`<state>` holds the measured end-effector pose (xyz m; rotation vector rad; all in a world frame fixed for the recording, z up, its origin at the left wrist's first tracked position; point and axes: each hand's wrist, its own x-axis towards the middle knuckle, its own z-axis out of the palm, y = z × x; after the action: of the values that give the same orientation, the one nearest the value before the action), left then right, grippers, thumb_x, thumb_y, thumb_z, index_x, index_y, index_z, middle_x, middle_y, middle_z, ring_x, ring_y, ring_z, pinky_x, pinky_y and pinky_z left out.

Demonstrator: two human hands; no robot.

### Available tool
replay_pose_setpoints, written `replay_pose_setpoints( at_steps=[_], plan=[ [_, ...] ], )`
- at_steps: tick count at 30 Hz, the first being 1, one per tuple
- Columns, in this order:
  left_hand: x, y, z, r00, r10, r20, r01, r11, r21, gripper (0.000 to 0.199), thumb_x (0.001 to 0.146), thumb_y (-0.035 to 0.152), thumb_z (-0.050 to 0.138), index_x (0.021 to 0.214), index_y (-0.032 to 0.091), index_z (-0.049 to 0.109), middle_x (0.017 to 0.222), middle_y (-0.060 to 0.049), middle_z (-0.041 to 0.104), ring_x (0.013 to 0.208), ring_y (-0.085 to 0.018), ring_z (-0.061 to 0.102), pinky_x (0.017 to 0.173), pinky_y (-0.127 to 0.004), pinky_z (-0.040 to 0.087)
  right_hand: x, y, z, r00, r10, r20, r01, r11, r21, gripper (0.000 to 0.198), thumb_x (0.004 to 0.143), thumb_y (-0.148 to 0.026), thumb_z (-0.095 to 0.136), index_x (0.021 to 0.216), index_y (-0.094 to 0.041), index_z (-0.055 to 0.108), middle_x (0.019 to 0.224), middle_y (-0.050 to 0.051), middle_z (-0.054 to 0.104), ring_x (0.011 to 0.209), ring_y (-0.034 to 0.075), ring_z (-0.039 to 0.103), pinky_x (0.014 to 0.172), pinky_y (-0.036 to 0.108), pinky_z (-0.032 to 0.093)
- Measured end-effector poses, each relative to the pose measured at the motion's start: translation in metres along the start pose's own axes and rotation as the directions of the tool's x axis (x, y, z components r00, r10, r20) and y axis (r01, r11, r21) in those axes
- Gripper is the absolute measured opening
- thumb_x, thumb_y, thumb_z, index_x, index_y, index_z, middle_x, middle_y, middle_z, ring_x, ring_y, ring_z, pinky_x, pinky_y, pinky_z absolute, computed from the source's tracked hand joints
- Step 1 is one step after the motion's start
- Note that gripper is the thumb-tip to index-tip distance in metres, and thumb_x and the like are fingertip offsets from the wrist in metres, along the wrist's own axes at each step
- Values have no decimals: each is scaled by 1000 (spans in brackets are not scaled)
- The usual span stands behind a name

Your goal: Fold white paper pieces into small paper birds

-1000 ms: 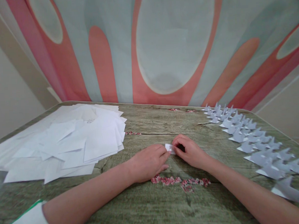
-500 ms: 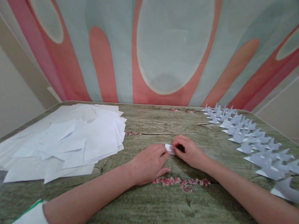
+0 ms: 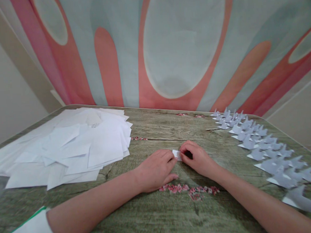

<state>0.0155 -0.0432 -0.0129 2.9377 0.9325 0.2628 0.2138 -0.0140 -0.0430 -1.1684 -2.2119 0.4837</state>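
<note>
A small folded piece of white paper (image 3: 176, 154) lies between my two hands at the middle of the table, mostly covered by fingers. My left hand (image 3: 158, 170) rests palm down, its fingertips on the paper's left side and its thumb held apart below. At the right side, my right hand (image 3: 198, 157) has thumb and fingers curled into a pinch on the paper. How many folds the paper has cannot be made out.
To the left spreads a wide heap of loose white paper sheets (image 3: 105, 147). Rows of folded white paper birds (image 3: 280, 176) stand along the right side. The wood-grain tabletop (image 3: 156, 127) has printed pink flowers, and a patterned wall covering (image 3: 128, 62) rises behind it.
The whole view has shifted very slightly. Both hands stay at the small paper in nearly the same pose.
</note>
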Motion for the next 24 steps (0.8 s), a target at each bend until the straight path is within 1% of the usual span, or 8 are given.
replay_pose_setpoints(
  at_steps=[12,16,20,24],
  plan=[
    [0,0,1,1000,-10,-12,10,1000,-13,40,79,41,54,107,12,49,104,-11,53,102,-24,47,90,-38,37,0,1,1,1000,4,-5,-4,1000,1,8,74,-13,52,70,-19,53,77,2,54,75,17,50,71,32,40],
    [0,0,2,1000,-13,-17,13,1000,-6,39,79,41,54,105,12,50,103,-11,52,102,-24,47,90,-38,37,0,1,2,999,37,10,-37,999,-12,6,74,-14,52,73,-20,51,77,2,53,75,17,50,70,31,39],
    [0,1,2,999,-18,-29,17,1000,-11,35,79,39,55,103,13,50,103,-11,52,102,-24,47,91,-39,37,-2,4,2,997,72,-10,-73,995,-69,8,74,-16,53,81,-20,50,79,1,53,75,17,49,69,32,37],
    [0,1,1,999,-22,-39,21,1000,-14,35,80,38,54,104,13,50,104,-11,52,106,-24,45,92,-39,36,-4,6,3,995,83,-46,-89,985,-148,11,75,-21,55,86,-21,51,89,4,54,86,21,48,75,36,35]
  ],
)
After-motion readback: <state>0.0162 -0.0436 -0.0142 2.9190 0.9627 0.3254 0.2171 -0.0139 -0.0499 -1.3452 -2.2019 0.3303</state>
